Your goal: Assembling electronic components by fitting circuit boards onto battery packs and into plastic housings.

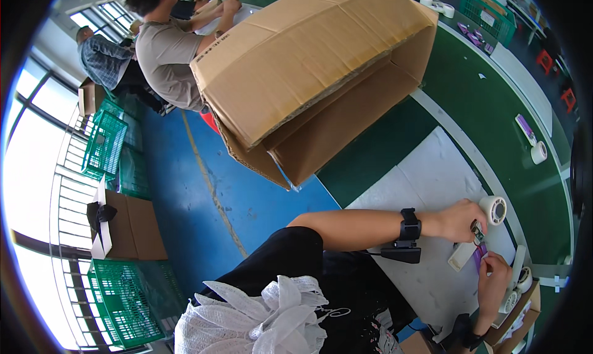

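My left hand (458, 220) reaches across the white work sheet (420, 184), its fingers closed on a small green circuit board (477, 232). Just nearer to me, my right hand (495, 281) pinches a small purple-wrapped piece (480, 254), possibly a battery pack. Thin wires seem to run between the board and the purple piece. Beside them on the sheet lies a pale rectangular block (460, 256). A roll of white tape (493, 211) stands right by my left fingers. The fingertips partly hide both small pieces.
A large open cardboard box (315, 64) rests on the green table at the far left. More tape rolls (524, 280) and a small carton (516, 320) are near my right wrist. Green crates (108, 144) line the window side. Two people sit working beyond the box.
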Demonstrator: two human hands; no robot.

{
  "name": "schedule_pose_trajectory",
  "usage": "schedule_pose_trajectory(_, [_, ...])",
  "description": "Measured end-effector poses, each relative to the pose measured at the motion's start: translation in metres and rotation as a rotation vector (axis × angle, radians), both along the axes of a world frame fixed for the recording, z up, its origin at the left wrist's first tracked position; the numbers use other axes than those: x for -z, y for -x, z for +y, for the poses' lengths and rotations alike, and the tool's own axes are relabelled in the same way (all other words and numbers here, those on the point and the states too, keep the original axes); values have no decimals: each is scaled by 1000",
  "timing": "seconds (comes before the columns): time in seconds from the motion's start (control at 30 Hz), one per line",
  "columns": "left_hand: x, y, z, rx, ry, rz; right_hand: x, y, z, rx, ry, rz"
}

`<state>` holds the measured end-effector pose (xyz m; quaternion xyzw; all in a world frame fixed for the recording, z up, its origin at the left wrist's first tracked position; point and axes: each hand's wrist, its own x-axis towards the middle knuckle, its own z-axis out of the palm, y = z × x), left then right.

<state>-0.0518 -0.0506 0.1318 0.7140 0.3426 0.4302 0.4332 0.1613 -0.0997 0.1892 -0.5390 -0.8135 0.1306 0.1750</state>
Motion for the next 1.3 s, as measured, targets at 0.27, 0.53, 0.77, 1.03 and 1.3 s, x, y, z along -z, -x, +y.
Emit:
schedule_pose_trajectory(0.27, [-3,1,-4,2,15,12,-3,12,-2,-19,-29,-167])
schedule_pose_trajectory(0.53, [9,0,-3,-11,-33,2,4,-18,16,-74,173,2])
schedule_pose_trajectory(0.77, [6,2,-5,-14,48,3,-5,-88,68,72,446,175])
schedule_pose_trajectory(1.03, [15,-10,-2,-58,5,-36,-11,-48,55,43,157,79])
schedule_pose_trajectory(1.3, [7,-9,4,-42,-33,-39,18,-18,23,-81,241,100])
